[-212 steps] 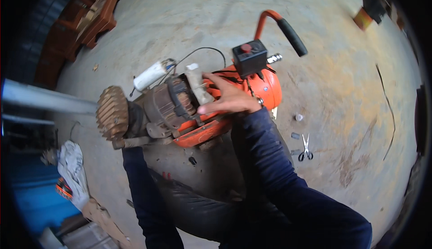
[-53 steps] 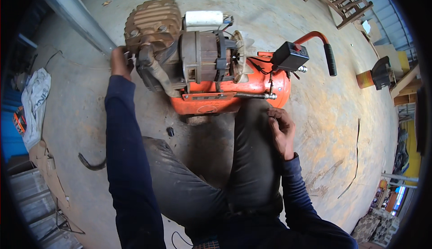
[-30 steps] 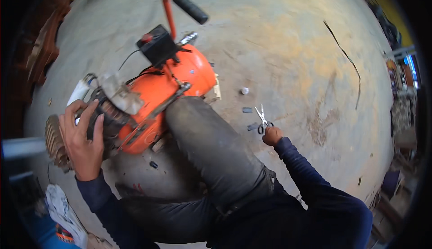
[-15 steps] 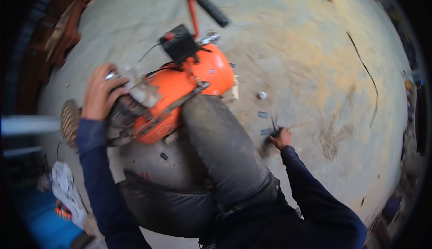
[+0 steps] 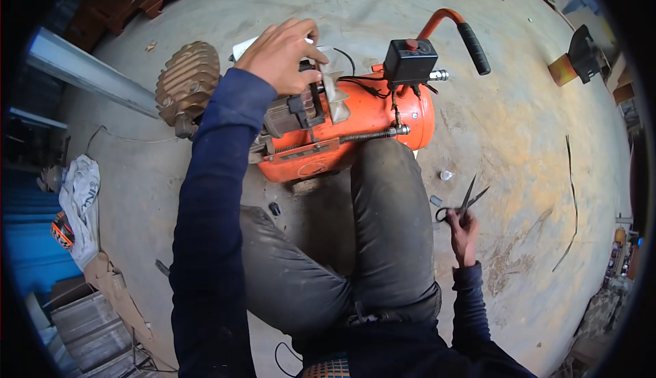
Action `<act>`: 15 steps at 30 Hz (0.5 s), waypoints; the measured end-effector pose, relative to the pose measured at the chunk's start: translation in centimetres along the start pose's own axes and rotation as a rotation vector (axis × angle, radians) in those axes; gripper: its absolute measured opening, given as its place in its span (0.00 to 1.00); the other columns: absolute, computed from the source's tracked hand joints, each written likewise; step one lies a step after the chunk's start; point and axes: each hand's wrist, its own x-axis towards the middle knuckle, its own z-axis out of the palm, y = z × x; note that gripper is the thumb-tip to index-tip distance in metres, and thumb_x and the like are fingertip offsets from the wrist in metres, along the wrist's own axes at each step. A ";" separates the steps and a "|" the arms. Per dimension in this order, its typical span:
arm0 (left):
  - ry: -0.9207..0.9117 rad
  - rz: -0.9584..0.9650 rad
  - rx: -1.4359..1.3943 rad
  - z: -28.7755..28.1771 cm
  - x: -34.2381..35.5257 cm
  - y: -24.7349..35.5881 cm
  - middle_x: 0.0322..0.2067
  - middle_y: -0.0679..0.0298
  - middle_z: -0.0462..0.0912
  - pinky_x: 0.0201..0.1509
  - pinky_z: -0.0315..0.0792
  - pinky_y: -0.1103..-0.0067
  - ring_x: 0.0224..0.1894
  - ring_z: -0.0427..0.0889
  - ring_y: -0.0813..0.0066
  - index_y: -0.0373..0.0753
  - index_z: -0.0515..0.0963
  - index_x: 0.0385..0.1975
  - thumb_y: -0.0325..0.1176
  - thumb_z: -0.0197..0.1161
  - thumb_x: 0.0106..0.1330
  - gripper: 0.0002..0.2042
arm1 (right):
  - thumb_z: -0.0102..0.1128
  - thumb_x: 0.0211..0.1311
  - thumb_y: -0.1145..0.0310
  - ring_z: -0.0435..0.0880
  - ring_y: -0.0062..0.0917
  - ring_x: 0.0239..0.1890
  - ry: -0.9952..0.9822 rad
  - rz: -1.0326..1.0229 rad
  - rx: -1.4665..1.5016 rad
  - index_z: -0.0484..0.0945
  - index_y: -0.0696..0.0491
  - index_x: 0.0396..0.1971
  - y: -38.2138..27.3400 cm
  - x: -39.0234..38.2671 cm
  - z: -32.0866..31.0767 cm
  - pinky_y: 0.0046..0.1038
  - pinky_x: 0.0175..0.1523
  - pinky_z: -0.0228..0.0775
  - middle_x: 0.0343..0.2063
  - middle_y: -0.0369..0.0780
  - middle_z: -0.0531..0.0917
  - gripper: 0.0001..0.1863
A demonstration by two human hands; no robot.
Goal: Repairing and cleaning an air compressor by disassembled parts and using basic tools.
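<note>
Widely splayed metal scissors [image 5: 465,206], pale bladed fan [image 5: 336,96]

Your left arm [image 5: 217,227] stretches well forward, the left grip [image 5: 283,57] arched with fingers [image 5: 305,29] bent; your right arm [image 5: 470,306] reaches less far, the right grip [image 5: 465,233] curled inward

- Air compressor [image 5: 365,119] on floor [image 5: 509,128], beyond the knees [image 5: 387,166].
- Pump head [image 5: 188,81] at compressor's left end.
- Pressure switch [image 5: 410,61] above its right end.
- Left hand [image 5: 283,57] over motor [image 5: 281,118].
- Scissors [image 5: 467,202] in right hand [image 5: 465,233], right of compressor.
</note>
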 end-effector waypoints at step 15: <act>0.110 0.036 -0.147 2.4 -1.5 -1.0 0.40 0.62 0.74 0.52 0.71 0.69 0.47 0.77 0.61 0.44 0.86 0.39 0.47 0.73 0.50 0.19 | 0.58 0.61 0.74 0.76 0.52 0.26 -0.241 -0.502 -0.407 0.63 0.60 0.32 -18.5 -0.3 21.2 0.45 0.29 0.65 0.21 0.55 0.74 0.12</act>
